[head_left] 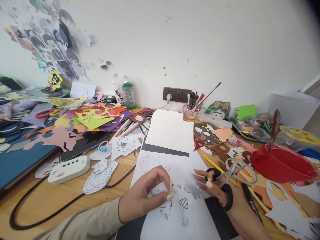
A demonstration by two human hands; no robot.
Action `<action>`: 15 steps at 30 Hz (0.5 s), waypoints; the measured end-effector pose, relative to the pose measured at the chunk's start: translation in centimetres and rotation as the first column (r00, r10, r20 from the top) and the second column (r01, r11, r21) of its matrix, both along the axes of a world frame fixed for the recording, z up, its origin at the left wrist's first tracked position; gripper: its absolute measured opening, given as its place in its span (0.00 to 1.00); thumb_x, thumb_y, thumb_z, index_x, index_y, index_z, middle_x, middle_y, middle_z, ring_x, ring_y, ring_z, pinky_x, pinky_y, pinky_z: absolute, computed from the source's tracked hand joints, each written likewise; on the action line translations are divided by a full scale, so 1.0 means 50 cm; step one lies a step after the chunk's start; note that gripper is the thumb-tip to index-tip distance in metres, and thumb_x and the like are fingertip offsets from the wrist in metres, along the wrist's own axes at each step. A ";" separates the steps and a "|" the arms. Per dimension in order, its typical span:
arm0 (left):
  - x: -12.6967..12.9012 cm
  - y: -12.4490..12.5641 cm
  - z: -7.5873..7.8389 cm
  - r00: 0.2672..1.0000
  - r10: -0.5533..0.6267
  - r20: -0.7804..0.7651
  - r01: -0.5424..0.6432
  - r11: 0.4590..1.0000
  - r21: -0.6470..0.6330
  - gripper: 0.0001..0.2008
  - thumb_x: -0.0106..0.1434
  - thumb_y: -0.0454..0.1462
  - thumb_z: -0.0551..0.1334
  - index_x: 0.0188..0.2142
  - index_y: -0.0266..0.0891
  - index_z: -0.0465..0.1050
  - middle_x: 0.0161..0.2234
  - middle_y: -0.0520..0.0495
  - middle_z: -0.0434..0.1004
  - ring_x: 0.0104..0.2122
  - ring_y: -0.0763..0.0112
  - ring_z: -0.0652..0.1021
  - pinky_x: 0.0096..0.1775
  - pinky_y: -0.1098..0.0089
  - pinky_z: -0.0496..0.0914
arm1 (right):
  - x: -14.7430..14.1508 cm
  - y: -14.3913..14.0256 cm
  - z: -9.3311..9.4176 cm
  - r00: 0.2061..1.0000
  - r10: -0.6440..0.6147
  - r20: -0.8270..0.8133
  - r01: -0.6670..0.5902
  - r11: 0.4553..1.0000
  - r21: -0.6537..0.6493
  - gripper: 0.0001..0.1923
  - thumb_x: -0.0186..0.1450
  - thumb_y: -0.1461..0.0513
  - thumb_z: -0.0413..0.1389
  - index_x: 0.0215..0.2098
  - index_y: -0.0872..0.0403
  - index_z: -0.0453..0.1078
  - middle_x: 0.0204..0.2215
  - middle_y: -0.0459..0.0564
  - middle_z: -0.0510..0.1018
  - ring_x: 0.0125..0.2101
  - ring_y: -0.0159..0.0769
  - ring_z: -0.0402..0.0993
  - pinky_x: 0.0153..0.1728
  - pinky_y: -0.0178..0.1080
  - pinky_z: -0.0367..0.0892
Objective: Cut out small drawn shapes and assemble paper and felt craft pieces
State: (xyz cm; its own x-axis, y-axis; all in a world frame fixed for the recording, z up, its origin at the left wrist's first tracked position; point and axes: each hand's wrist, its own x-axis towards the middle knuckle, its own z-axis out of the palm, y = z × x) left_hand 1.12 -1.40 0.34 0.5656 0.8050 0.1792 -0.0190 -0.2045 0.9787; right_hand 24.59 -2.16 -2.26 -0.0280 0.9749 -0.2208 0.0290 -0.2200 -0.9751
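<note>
My left hand (pixel 147 193) is over a white drawn sheet (pixel 200 220), with thumb and forefinger curled to a pinch. Anything between their tips is too small to make out. Pale yellow spots show at the fingertips, nails or tiny pieces, I cannot tell. Black-handled scissors (pixel 231 173) hang on my right hand (pixel 217 190), whose fingers pass through the loops; the blades point away to the upper right. Small doodles, among them a striped triangle (pixel 183 202), mark the sheet. A translucent grey scrap or shadow (pixel 192 189) shows beside my right fingertips.
Blank white paper (pixel 170 130) lies behind the drawn sheet. To the right stand a red bowl (pixel 287 163) and paper scraps (pixel 285 203). At the left are a white power strip (pixel 69 169), a black cable (pixel 22 226) and coloured paper (pixel 97 116). A pen cup (pixel 192 111) stands behind.
</note>
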 end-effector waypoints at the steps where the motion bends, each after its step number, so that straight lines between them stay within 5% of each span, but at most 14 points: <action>1: -0.001 0.001 -0.002 1.000 0.003 0.008 -0.003 1.000 0.010 0.05 0.56 0.32 0.55 0.34 0.37 0.60 0.33 0.48 0.60 0.34 0.77 0.65 0.39 0.74 0.63 | -0.001 0.001 -0.005 0.999 0.032 -0.036 -0.033 0.999 -0.022 0.19 0.46 0.49 0.57 0.25 0.52 0.56 0.41 0.55 0.70 0.40 0.45 0.67 0.38 0.44 0.62; 7: 0.002 0.006 -0.014 0.996 0.081 -0.039 -0.085 0.991 -0.103 0.23 0.54 0.34 0.57 0.49 0.45 0.54 0.47 0.46 0.55 0.29 0.80 0.63 0.34 0.75 0.64 | -0.014 -0.010 0.012 0.986 0.099 0.131 -0.093 0.994 -0.051 0.19 0.44 0.51 0.58 0.25 0.53 0.57 0.30 0.50 0.72 0.31 0.38 0.65 0.29 0.38 0.60; 11: 0.006 0.017 -0.030 0.985 0.143 -0.097 -0.164 0.952 -0.258 0.18 0.54 0.36 0.58 0.45 0.41 0.61 0.32 0.49 0.63 0.30 0.78 0.65 0.30 0.76 0.63 | -0.016 -0.016 0.040 0.972 0.078 0.221 -0.079 0.997 -0.003 0.18 0.47 0.52 0.57 0.24 0.53 0.54 0.24 0.44 0.67 0.26 0.32 0.61 0.25 0.33 0.57; 15: 0.005 0.025 -0.047 0.954 0.195 -0.226 -0.246 0.943 -0.223 0.13 0.52 0.38 0.59 0.38 0.38 0.65 0.23 0.54 0.58 0.25 0.80 0.63 0.27 0.77 0.59 | -0.018 -0.016 0.046 0.947 0.034 0.318 -0.046 0.998 0.031 0.17 0.48 0.52 0.56 0.24 0.52 0.54 0.25 0.45 0.67 0.27 0.33 0.62 0.25 0.33 0.59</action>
